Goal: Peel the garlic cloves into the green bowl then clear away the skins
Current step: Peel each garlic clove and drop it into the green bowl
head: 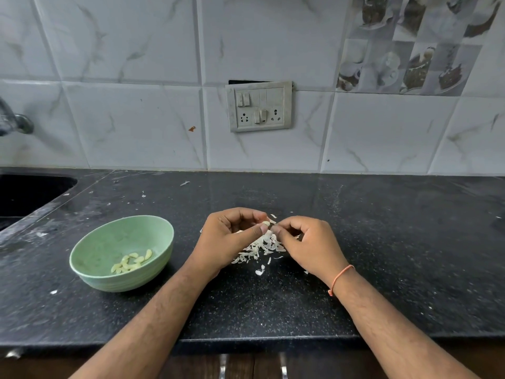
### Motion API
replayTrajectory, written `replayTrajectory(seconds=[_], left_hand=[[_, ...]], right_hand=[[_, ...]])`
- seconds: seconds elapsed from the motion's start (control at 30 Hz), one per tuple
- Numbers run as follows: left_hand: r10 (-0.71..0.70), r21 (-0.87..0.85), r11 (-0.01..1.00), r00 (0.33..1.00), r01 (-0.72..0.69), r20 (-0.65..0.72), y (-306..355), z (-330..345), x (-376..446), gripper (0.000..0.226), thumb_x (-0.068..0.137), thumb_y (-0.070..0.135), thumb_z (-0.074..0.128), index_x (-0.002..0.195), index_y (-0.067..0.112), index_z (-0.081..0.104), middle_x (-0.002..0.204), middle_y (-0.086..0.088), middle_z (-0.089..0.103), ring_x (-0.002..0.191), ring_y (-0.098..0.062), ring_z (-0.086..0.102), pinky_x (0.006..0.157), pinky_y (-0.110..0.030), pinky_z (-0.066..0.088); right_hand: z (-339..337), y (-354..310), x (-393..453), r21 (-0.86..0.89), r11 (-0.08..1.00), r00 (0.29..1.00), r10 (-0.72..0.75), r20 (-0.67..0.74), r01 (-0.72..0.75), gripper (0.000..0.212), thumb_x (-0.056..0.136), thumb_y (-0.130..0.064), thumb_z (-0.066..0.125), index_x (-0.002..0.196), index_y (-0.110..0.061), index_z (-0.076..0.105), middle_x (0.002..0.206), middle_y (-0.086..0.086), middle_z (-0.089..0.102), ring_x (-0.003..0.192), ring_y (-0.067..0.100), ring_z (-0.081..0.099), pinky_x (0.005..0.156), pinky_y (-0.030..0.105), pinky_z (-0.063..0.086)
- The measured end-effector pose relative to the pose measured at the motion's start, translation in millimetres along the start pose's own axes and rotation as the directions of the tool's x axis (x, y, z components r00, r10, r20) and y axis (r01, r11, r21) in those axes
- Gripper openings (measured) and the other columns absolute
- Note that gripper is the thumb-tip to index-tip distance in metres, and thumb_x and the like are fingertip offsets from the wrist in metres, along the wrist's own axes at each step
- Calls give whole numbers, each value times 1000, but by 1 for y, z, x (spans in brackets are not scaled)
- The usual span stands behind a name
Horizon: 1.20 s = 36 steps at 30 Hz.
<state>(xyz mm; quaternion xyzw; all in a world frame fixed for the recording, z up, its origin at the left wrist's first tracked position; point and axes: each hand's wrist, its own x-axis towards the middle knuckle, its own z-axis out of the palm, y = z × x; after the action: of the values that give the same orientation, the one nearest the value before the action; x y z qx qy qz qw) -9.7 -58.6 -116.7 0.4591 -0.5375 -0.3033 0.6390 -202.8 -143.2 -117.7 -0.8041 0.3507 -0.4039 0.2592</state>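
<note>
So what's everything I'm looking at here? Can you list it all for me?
bowl: one, green, on the counter left of the hands
peeled cloves: a small heap, pale yellow, inside the bowl
clove: one, pale, pinched between both hands
skins: a pile plus scattered flakes, white, on the counter under the hands
counter: one, black speckled
sink: one, dark, far left
tap: one, metal, on the wall at far left
switchboard: one, grey-white, on the wall, centre
tiles: white marbled, with picture tiles at upper right
thread: one, orange, round the right wrist
left hand: fingers pinch the clove
right hand: fingers pinch the clove
</note>
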Motion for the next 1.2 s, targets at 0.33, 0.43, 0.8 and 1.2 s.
replayTrajectory(seconds=[0.33, 0.43, 0.8, 1.2], left_hand=[[82, 219, 974, 993, -62, -83, 19, -6, -16, 26, 80, 15, 94, 103, 20, 83, 98, 1, 82, 92, -19, 78, 84, -40, 64], [139, 361, 926, 988, -109, -60, 40, -12, -23, 27, 79, 20, 95, 102, 27, 82, 93, 10, 81, 89, -8, 77, 82, -29, 62], [257, 811, 575, 965, -106, -56, 128, -112, -59, 23, 87, 22, 87, 108, 29, 83, 90, 25, 77, 91, 9, 71, 83, -14, 57], [166, 823, 561, 962, 87, -215, 110, -170, -89, 20, 87, 10, 85, 98, 28, 86, 85, 24, 77, 83, 18, 68, 76, 0, 46]], right_hand=[[-9, -14, -9, 132, 991, 998, -31, -46, 37, 25, 93, -21, 82, 115, -33, 81, 96, -20, 78, 91, 4, 74, 85, 24, 59], [-10, -35, -12, 171, 981, 995, -81, -62, 90, 8, 99, -29, 76, 101, -30, 83, 86, -18, 79, 85, 7, 76, 81, 33, 62], [75, -129, 1, 428, 903, 977, -129, 168, 46, 17, 104, -29, 67, 99, -27, 83, 94, -2, 81, 80, 21, 71, 73, 42, 57], [70, -119, -16, 39, 982, 973, -189, 132, 186, 24, 103, -40, 66, 123, -32, 78, 115, -21, 75, 108, -2, 67, 97, 22, 53]])
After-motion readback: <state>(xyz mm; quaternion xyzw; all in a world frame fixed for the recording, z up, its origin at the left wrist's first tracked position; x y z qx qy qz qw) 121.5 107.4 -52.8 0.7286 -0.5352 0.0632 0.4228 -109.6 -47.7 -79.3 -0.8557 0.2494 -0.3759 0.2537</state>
